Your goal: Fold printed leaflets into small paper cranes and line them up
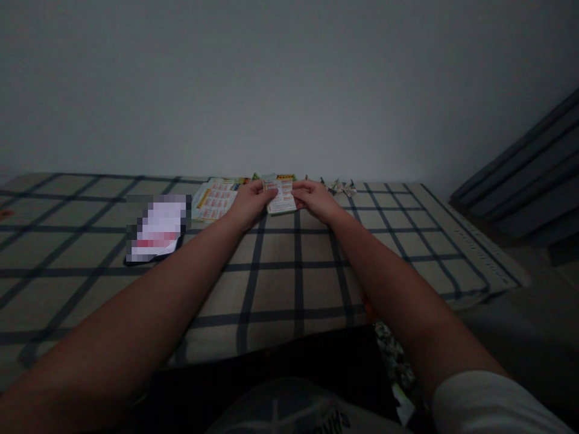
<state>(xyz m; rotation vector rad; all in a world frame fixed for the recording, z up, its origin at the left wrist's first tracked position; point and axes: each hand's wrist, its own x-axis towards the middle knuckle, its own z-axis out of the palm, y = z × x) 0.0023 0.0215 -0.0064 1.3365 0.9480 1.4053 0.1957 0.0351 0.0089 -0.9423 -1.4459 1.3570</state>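
Observation:
A small printed paper (281, 198), white with red and yellow print, is held up between both hands above the table. My left hand (248, 204) pinches its left edge, thumb on the front. At the right edge, my right hand (315, 199) grips it with thumb and fingers. Just left of my left hand lies a flat printed sheet (215, 200) with similar print. Several small folded paper pieces (344, 187) sit behind and to the right of my right hand, some partly hidden by it.
A checked cloth (280, 289) covers the table. A phone-like device (158, 229) with a blurred screen lies at the left. The wall (289, 90) rises behind the table's back edge. Dark grey folds (525, 181) stand at the right. Crumpled paper pieces (395, 355) show below the front edge.

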